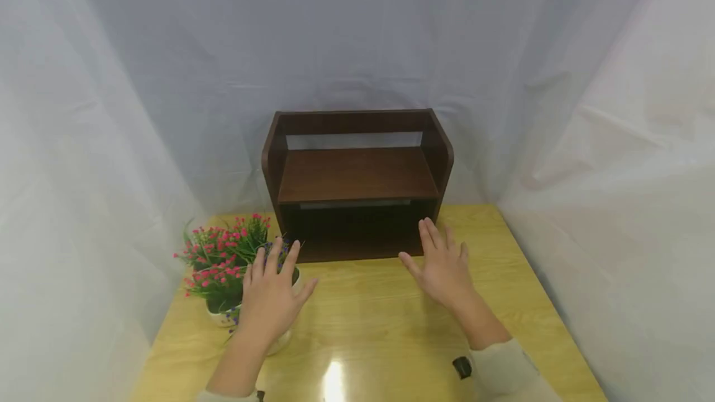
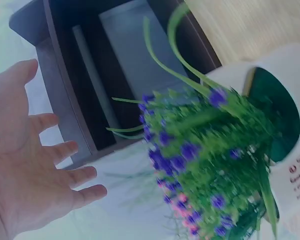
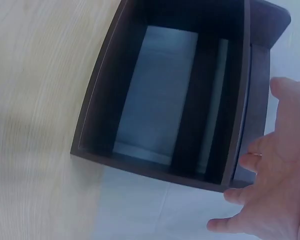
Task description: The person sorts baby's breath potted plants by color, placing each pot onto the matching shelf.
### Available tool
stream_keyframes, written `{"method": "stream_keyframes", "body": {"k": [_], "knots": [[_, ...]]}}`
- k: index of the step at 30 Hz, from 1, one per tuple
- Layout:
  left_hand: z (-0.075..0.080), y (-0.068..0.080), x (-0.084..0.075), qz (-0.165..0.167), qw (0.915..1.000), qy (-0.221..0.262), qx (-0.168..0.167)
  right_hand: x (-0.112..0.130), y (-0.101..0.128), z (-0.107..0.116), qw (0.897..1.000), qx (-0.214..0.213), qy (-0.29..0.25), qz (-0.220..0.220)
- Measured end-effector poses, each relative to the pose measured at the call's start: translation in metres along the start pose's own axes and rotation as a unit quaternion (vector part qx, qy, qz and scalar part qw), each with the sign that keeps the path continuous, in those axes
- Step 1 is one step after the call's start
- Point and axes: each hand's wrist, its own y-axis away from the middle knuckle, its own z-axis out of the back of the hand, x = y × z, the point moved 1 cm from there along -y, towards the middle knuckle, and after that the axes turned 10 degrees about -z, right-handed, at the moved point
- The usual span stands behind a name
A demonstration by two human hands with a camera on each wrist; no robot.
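Note:
A dark brown wooden shelf with two levels stands at the back of the yellow wooden table. A white pot of green artificial plants with pink and purple flowers sits at the table's left. My left hand hovers open, fingers spread, just over the pot's right side; the left wrist view shows the palm beside the flowers. My right hand is open with straight fingers in front of the shelf's lower right corner, holding nothing. The right wrist view shows that hand beside the shelf.
White fabric hangs on the left, back and right, closing in the table. A bright light glare lies on the tabletop near its front edge.

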Motion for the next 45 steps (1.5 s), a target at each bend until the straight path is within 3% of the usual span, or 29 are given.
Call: {"method": "stream_keyframes", "body": {"k": [9, 14, 19, 22, 28, 34, 38, 41, 43, 45], "knots": [[0.005, 0.025, 0.030, 0.052, 0.9982, -0.002, -0.031, -0.019, -0.028, 0.012, 0.999, -0.048, -0.016, 0.003], [0.004, 0.047, 0.049, 0.060, 0.9939, -0.007, -0.093, -0.029, -0.046, 0.019, 0.997, -0.063, -0.051, -0.007], [0.000, 0.070, 0.067, 0.063, 0.9850, -0.001, -0.161, -0.034, -0.064, 0.024, 0.993, -0.052, -0.105, -0.033], [-0.002, 0.082, 0.074, 0.101, 0.9823, 0.025, -0.156, -0.035, -0.075, 0.027, 0.990, -0.040, -0.125, -0.044], [-0.009, 0.098, 0.081, 0.196, 0.9736, 0.084, -0.082, -0.034, -0.094, 0.029, 0.985, -0.031, -0.161, -0.061], [-0.025, 0.114, 0.091, 0.268, 0.9473, 0.158, -0.077, -0.031, -0.110, 0.026, 0.974, -0.044, -0.213, -0.055], [-0.036, 0.125, 0.098, 0.288, 0.9340, 0.194, -0.086, -0.028, -0.117, 0.023, 0.967, -0.037, -0.240, -0.073], [-0.047, 0.132, 0.104, 0.312, 0.9196, 0.229, -0.065, -0.027, -0.123, 0.023, 0.963, -0.031, -0.250, -0.091], [-0.055, 0.137, 0.108, 0.339, 0.8965, 0.283, -0.044, -0.026, -0.128, 0.023, 0.964, -0.032, -0.247, -0.093], [-0.065, 0.141, 0.113, 0.360, 0.8627, 0.354, -0.026, -0.026, -0.132, 0.023, 0.966, -0.033, -0.240, -0.091]]}}
